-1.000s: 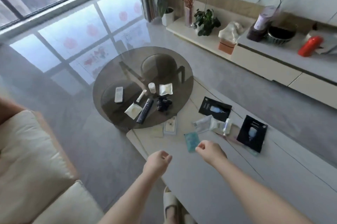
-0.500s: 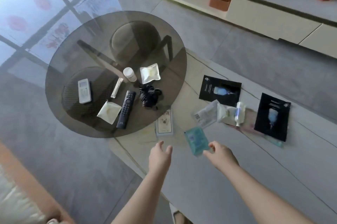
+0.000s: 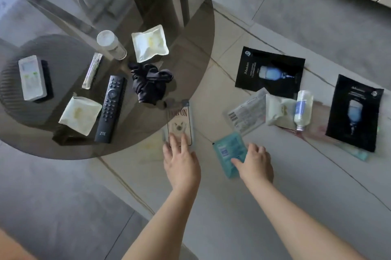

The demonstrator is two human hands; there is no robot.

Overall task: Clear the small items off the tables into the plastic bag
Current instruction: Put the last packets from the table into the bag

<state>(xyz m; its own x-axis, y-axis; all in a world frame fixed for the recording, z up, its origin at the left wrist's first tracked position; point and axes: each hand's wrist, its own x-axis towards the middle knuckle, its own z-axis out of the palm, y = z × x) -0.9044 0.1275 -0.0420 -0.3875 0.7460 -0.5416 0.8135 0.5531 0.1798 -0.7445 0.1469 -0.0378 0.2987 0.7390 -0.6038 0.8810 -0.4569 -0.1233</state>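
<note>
The round smoked-glass tabletop (image 3: 190,27) overlaps one end of the long pale stone tabletop (image 3: 275,185). On the stone lie two black rectangular face-mask sachets, one (image 3: 269,73) nearer the glass and one (image 3: 354,112) farther right, well apart. Between them sit a silvery foil packet (image 3: 246,114), a crumpled cream pouch (image 3: 279,109) and a small clear plastic bottle with a blue label (image 3: 303,109), lying on its side and touching the pouch.

On the glass rest a black ZTE remote control (image 3: 110,108), a crumpled black cloth (image 3: 150,84), two cream square pouches (image 3: 149,43) (image 3: 80,114), a white remote on a black base (image 3: 32,77), a white-capped cylindrical bottle (image 3: 111,45) and a thin clear-wrapped stick (image 3: 92,70).

The left hand (image 3: 182,162) is relaxed, its straight fingers resting on the near end of a cream cat-printed sachet (image 3: 179,120) that runs partly under the glass edge. The right hand (image 3: 255,163) presses a teal square sachet (image 3: 229,149) with thumb and spread fingers; whether it grips the sachet cannot be told. No plastic bag is in view.
</note>
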